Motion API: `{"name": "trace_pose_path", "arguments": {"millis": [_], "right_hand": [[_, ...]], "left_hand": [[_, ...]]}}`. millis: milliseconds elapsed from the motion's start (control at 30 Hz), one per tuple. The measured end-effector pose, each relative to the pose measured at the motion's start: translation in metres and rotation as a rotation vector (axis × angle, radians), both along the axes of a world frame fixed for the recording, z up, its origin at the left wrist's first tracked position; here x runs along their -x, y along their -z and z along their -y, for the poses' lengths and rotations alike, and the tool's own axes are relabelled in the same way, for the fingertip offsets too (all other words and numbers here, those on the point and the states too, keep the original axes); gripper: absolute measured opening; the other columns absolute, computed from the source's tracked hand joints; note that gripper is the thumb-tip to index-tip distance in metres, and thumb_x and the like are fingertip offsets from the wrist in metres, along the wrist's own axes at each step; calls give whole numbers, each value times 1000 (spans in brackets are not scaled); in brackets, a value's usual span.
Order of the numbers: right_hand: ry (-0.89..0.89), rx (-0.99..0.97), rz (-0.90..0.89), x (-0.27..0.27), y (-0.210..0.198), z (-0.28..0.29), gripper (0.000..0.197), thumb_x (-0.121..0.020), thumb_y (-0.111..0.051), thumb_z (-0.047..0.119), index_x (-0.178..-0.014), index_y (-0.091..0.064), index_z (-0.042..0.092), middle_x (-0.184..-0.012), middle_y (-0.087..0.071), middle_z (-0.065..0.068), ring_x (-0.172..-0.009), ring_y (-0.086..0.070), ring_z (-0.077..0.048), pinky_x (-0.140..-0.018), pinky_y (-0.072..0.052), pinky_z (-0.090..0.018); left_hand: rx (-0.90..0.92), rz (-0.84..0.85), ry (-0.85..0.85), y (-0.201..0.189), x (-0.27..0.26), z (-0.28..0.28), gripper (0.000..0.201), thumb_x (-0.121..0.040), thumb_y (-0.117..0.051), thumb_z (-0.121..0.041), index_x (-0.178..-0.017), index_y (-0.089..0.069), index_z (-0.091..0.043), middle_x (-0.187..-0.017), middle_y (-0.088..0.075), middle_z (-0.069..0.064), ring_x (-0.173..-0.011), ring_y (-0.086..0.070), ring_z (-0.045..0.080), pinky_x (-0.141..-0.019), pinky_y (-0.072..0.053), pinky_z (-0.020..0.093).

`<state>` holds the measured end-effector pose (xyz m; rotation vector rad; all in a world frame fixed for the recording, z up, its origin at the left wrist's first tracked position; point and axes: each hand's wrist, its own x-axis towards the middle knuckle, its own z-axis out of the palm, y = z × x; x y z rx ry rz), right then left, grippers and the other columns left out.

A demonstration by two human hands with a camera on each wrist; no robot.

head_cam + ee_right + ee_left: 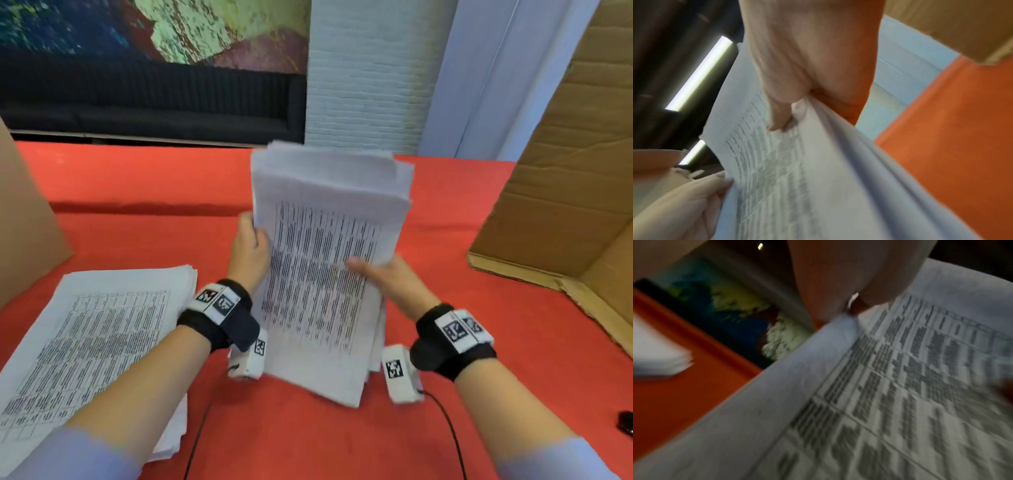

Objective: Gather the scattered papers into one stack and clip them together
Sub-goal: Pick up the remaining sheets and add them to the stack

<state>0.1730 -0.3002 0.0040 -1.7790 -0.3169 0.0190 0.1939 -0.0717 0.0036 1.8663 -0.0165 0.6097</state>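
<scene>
Brown cardboard boxes wall my frame's right and left edges; bare red tablecloth lies open upper left.

Matt printed paper sheets, red cloth tablecloth, rough brown cardboard box.

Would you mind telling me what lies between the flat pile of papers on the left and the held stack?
In the head view, the left hand and its wristband lie between the pile and the held stack, over red tablecloth.
</scene>
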Motion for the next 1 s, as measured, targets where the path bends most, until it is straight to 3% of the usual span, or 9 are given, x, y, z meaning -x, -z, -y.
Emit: {"name": "trace_pose_path", "arguments": {"millis": [100, 167, 267, 400, 500, 633, 767, 933, 1000], "right_hand": [[183, -1, 278, -13, -56, -13, 32, -90, -66, 24, -121, -64, 15, -117, -69, 1, -110, -64, -13, -100, -49, -43], [207, 24, 407, -16, -89, -18, 28, -87, -65, 31, -114, -65, 22, -115, -70, -1, -109, -65, -17, -98, -50, -47], [168, 52, 484, -12, -112, -24, 22, -88, -62, 33, -109, -64, 30, -115, -70, -2, -112, -65, -20, -97, -50, -48], [54, -158, 323, 3, -76, -22, 33, -92, -64, 16, -124, -61, 9, -122, -68, -6, -113, -65, -18, -96, -52, -33], [113, -316, 200, 11, -47, -26, 20, -90, -65, 13, -109, -67, 14, -107, -74, -3, -99, -68, -17, -93, -53, -40], [165, -469, 157, 17, -51, -48, 33, -83, -72, 20, -114, -68, 8, -113, -72, -10, -109, -67, -25, -99, -50, -45], [74, -482, 292, 21, -71, -50, 22, -88, -67, 9, -109, -69, 17, -115, -71, -9, -112, -65, -26, -97, -52, -40], [64, -298, 11, 13, -11, -35, 42, -83, -72, 10, -124, -63, 7, -120, -69, -9, -114, -64, -22, -102, -48, -46], [129, -374, -37, 19, 0, -37, 40, -78, -75, 12, -118, -67, 9, -116, -71, -8, -108, -67, -21, -100, -49, -48]], "left_hand": [[-63, 361, 6, -60, 18, 3, 15, -99, -38, -14, -113, -39, -10, -86, -47, -10, -76, -47, -10, -63, -34, -1], [-115, 536, 27, -90, 28, 4, 17, -97, -39, -22, -110, -41, -11, -95, -51, -2, -84, -52, -4, -73, -40, 5], [-70, 643, 16, -107, 39, 5, 10, -97, -40, -19, -102, -37, -26, -92, -47, -20, -80, -49, -21, -76, -37, 0], [249, 359, 178, -72, 38, -15, 54, -80, -58, -44, -126, -49, -17, -115, -63, -9, -95, -60, -11, -86, -47, 12], [301, 94, 252, -47, 34, -20, 68, -65, -69, -55, -117, -61, -13, -100, -67, -11, -80, -60, -18, -78, -45, 11], [380, 157, 143, -53, 39, 2, 28, -84, -67, -26, -108, -67, -12, -101, -69, -3, -72, -57, -22, -82, -45, 16], [479, 280, 55, -69, 49, 7, 19, -87, -62, -8, -82, -58, -27, -63, -65, -34, -67, -59, -21, -68, -45, 3], [280, -157, 311, -29, 49, -12, 29, -90, -57, -17, -117, -61, -9, -108, -64, -10, -100, -58, 0, -96, -39, 21], [274, -161, 287, -14, 50, -10, 25, -90, -57, -10, -115, -61, -9, -97, -66, -12, -86, -60, -6, -90, -42, 20]]}}
